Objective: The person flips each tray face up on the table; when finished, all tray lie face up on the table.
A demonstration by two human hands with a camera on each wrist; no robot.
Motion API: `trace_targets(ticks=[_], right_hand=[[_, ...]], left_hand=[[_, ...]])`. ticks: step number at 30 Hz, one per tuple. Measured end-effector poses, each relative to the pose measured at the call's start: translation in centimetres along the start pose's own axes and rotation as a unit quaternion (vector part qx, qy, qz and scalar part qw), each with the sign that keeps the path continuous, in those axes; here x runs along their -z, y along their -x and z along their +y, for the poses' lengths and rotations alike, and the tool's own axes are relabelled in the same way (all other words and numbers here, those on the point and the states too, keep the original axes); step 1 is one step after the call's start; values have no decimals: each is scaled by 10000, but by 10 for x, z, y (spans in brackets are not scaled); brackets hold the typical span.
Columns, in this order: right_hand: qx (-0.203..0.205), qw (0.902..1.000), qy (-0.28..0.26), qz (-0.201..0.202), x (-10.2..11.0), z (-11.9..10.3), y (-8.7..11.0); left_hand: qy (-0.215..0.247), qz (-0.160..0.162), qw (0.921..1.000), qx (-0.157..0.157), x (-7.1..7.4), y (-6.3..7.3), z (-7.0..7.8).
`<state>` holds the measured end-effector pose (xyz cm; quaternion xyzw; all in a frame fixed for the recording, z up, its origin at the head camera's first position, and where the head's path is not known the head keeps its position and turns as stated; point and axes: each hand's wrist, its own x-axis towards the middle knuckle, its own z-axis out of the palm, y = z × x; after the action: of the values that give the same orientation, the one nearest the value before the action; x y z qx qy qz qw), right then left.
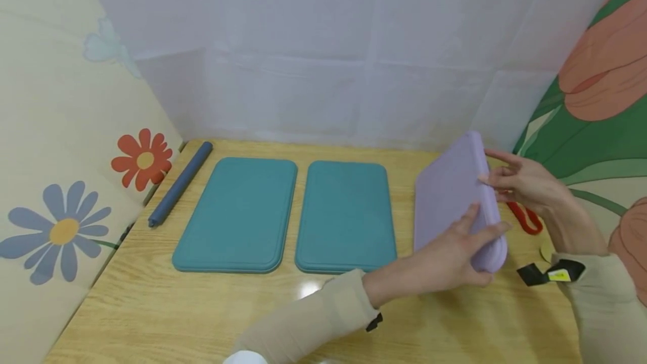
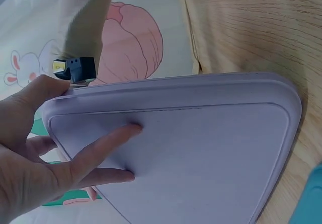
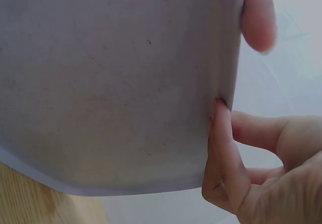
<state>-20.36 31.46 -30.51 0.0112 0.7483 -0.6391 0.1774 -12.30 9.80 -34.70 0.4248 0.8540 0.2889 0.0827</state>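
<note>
A flat lilac panel [image 1: 447, 195] with rounded corners is tipped up on edge at the right of the table. My left hand [image 1: 450, 246] grips its near raised edge, with fingers against the smooth face [image 2: 191, 148] and the thumb over the rim. Farther along that same edge, my right hand [image 1: 531, 181] pinches the rim between thumb and fingers. The right wrist view shows the panel's other face [image 3: 115, 83], bordered by a raised rim. Two flat teal panels [image 1: 237, 212] of similar shape lie side by side to the left.
A dark blue rolled tube [image 1: 182, 184] lies near the table's left edge. Behind the right hand, a red loop [image 1: 531, 221] shows in part, with a small yellowish round thing [image 1: 547, 250] near the sleeve. Cloth hangs at the back and sides of the wooden table [image 1: 177, 313].
</note>
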Motion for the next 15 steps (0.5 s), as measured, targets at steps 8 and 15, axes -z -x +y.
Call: trace_targets(ticks=[8,15], right_hand=[[180,9981,592,20,-5,-5,3],[245,9971,715,-63,-18,-11,-1]], left_hand=[[624,147,9972,387,5,2,10],[503,399,9970,442,9,10,15]])
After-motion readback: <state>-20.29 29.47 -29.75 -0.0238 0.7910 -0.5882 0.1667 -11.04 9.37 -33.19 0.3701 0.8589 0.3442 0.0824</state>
